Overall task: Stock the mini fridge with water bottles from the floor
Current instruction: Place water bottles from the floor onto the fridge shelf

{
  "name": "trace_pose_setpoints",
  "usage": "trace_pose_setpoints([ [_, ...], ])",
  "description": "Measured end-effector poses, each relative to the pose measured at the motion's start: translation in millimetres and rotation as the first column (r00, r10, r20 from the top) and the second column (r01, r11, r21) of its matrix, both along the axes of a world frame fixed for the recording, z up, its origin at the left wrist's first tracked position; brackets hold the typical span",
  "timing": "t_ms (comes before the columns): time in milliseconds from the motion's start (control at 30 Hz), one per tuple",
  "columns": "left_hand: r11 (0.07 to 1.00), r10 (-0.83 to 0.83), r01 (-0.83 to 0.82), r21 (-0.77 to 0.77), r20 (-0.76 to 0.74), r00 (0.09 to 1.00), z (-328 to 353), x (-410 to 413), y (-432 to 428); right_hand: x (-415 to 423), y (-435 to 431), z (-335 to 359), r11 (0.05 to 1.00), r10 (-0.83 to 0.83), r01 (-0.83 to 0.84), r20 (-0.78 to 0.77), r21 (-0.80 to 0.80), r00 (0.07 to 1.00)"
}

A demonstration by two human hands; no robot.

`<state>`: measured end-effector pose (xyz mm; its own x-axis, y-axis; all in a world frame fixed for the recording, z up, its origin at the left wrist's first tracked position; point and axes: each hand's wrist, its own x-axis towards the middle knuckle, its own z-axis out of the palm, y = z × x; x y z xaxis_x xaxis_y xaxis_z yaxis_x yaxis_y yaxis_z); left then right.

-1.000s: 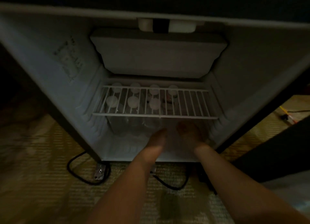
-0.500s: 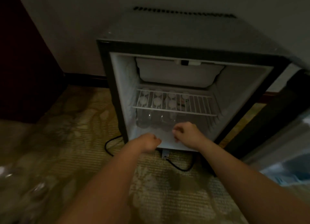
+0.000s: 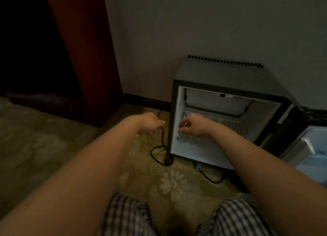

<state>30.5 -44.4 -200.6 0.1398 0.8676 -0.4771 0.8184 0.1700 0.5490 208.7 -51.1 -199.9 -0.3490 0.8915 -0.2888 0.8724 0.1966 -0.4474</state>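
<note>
Beige patterned carpet (image 3: pixel 159 182) covers the floor. At three o'clock stands the mini fridge (image 3: pixel 221 73), its door (image 3: pixel 304 147) open at four o'clock (any label is lost in the dimness). Both hands are empty, fingers loosely curled: the left hand (image 3: pixel 150 123) at the fridge's nine o'clock, the right hand (image 3: pixel 194 124) before its opening. Water bottles (image 3: pixel 183 138) sit inside under the wire shelf (image 3: pixel 233 124), their axis too blurred to tell.

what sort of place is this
Likely a hotel room, though a bedroom is possible: a mini fridge stands open on patterned carpet against a plain wall, with a dark wooden panel to its left.
</note>
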Motion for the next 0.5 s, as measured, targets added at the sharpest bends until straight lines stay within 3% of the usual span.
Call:
trace_pose_setpoints([
  [233,0.994,0.096,-0.092,0.064,-0.061,0.993,7,-111,-67,-113,-49,30,0.993,0.12,-0.119,-0.051,0.016,0.991],
  [500,0.939,0.333,-0.333,-0.083,-0.021,0.943,-77,-223,-151,-240,-102,-24,0.956,0.268,-0.268,-0.019,-0.119,0.963],
])
